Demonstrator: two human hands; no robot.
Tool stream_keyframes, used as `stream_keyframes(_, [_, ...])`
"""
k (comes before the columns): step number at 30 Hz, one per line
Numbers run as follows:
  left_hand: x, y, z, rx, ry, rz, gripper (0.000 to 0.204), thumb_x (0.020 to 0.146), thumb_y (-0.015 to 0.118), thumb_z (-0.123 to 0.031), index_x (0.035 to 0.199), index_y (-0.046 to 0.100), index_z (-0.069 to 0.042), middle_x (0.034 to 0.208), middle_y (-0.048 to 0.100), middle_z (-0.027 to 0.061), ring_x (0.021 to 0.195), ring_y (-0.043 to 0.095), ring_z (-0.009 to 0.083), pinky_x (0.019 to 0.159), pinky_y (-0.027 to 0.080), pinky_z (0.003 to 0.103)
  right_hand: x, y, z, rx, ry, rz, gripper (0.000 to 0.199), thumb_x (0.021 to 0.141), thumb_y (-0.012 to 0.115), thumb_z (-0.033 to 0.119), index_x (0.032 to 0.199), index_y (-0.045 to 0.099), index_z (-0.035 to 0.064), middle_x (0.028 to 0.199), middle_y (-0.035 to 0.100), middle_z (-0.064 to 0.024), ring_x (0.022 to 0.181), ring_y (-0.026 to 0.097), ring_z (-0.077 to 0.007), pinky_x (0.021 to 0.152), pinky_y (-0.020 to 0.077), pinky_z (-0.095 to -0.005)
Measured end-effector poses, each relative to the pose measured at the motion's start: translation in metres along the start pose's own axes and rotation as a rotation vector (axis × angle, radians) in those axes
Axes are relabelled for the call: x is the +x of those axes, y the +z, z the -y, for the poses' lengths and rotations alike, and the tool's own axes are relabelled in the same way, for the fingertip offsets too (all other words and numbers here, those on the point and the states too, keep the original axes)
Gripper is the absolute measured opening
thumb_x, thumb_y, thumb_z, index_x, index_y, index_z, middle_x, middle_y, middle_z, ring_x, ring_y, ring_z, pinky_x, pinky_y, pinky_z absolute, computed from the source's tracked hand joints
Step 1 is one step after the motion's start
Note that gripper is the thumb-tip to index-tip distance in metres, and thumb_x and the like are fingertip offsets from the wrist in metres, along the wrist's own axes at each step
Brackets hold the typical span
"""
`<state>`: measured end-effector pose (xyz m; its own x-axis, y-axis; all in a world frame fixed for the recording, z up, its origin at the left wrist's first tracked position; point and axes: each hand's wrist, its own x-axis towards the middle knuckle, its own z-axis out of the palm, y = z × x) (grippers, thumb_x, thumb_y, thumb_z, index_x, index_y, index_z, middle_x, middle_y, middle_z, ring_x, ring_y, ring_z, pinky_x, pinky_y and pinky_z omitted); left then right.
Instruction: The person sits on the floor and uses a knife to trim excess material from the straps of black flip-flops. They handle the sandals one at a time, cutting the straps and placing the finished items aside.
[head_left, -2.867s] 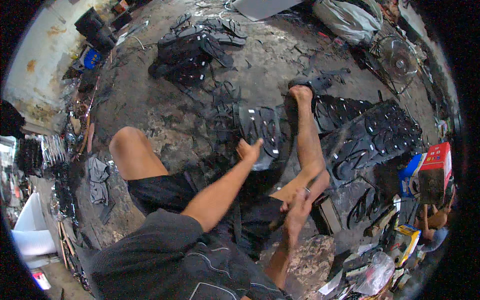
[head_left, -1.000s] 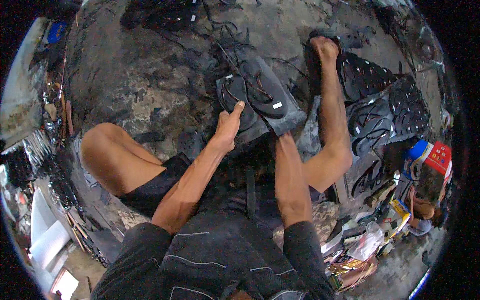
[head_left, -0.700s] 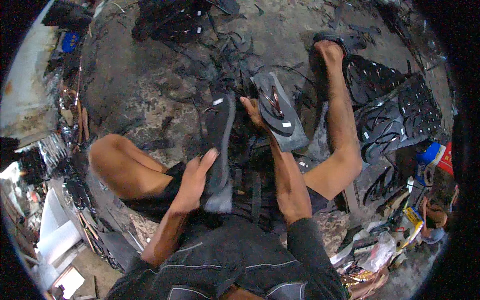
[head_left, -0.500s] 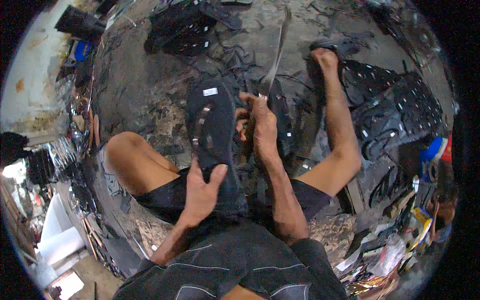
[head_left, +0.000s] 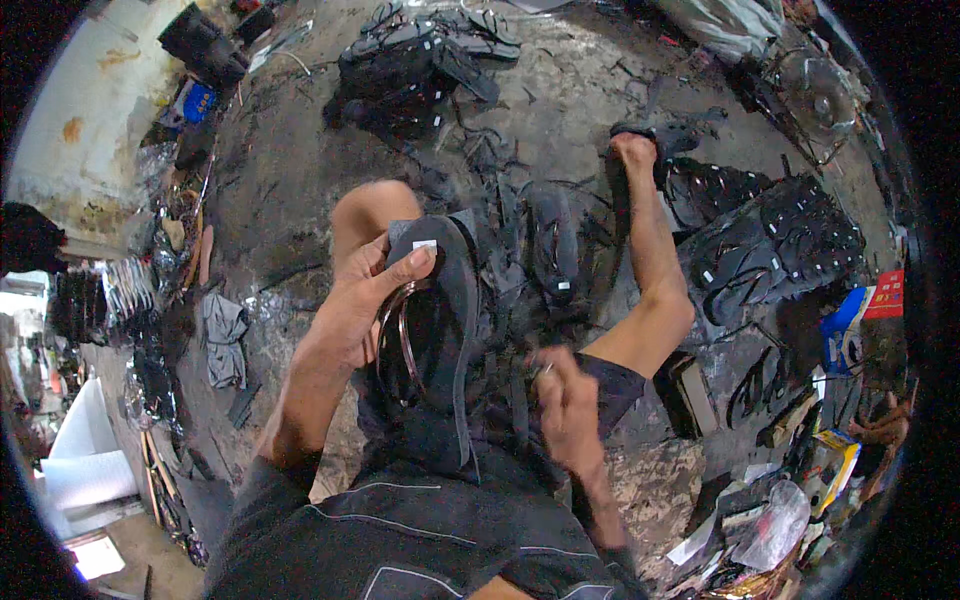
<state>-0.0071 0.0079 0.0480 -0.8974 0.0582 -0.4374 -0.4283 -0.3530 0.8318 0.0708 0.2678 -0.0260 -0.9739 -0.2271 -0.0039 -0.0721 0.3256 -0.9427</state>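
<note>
A black sandal (head_left: 462, 310) with a small white label stands tilted over my lap, its far end raised. My left hand (head_left: 372, 285) grips it by its left edge near that far end, thumb pressed by the label. Shiny curved straps hang beside the palm. To the right of the sandal and apart from it, my right hand (head_left: 570, 410) is curled closed and slightly blurred. A small glint shows at its fingers, where the knife was held; the blade cannot be made out. Another black sandal (head_left: 553, 240) lies on the floor beyond.
Piled black sandals (head_left: 390, 80) lie at the far side, and rows of labelled ones (head_left: 780, 245) at the right. A grey cloth (head_left: 225, 340) is on the floor at left. Blue-and-red boxes (head_left: 850, 320) and a clear plastic bag (head_left: 775, 525) sit at right.
My left hand has moved farther away and now grips the sandal's raised far end. My right hand has drawn back toward me, and the long blade no longer shows. My left knee has shifted inward.
</note>
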Motion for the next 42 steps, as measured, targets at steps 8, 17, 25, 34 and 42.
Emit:
stream_keyframes(8, [-0.012,-0.001,0.017,0.179,-0.069,-0.081,0.042,0.093,0.078,-0.029,0.125,0.064,-0.005,0.109,0.070,0.0004,0.099,0.064,0.0097,0.090,0.051,0.026,-0.106,0.009,-0.013,-0.070,0.275,0.159,0.017,0.097,0.063,0.023,0.100,0.056,0.0079,0.071,0.059,-0.0206,0.064,0.062,-0.0426,0.056,0.0453,-0.0491])
stream_keyframes(17, [0.006,0.009,-0.006,0.504,-0.142,0.062,0.049,0.092,0.078,-0.029,0.126,0.056,-0.001,0.114,0.067,0.0049,0.107,0.061,0.0136,0.098,0.048,0.031,0.082,-0.019,0.005,-0.173,0.159,0.343,0.027,0.102,0.058,0.033,0.098,0.061,0.0058,0.078,0.065,-0.0251,0.073,0.064,-0.0463,0.062,0.0484,-0.0532])
stream_keyframes(25, [0.029,0.023,-0.018,0.683,0.061,-0.162,0.055,0.090,0.077,-0.023,0.136,0.052,-0.005,0.120,0.065,0.0061,0.107,0.062,0.0166,0.098,0.050,0.033,0.170,-0.014,-0.030,0.194,-0.066,0.204,0.040,0.106,0.047,0.039,0.103,0.065,0.0026,0.086,0.068,-0.0147,0.070,0.065,-0.0271,0.067,0.0529,-0.0408])
stream_keyframes(34, [0.034,0.045,0.012,-0.265,0.187,-0.075,0.019,0.099,0.065,-0.020,0.113,0.067,-0.009,0.107,0.072,0.0021,0.101,0.069,0.0177,0.089,0.060,0.039,0.042,-0.029,-0.037,0.129,-0.103,-0.489,0.025,0.107,0.049,0.026,0.118,0.062,0.0081,0.076,0.057,-0.0019,0.056,0.052,-0.0158,0.049,0.0428,-0.0335])
stream_keyframes(42, [0.021,0.064,0.045,-0.422,0.079,-0.050,0.021,0.095,0.071,-0.012,0.116,0.066,-0.010,0.111,0.073,0.0017,0.102,0.070,0.0157,0.094,0.059,0.037,-0.077,0.011,-0.035,-0.041,0.169,-0.118,0.027,0.102,0.057,0.033,0.099,0.058,0.0061,0.071,0.060,-0.0177,0.059,0.062,-0.0372,0.054,0.0466,-0.0433])
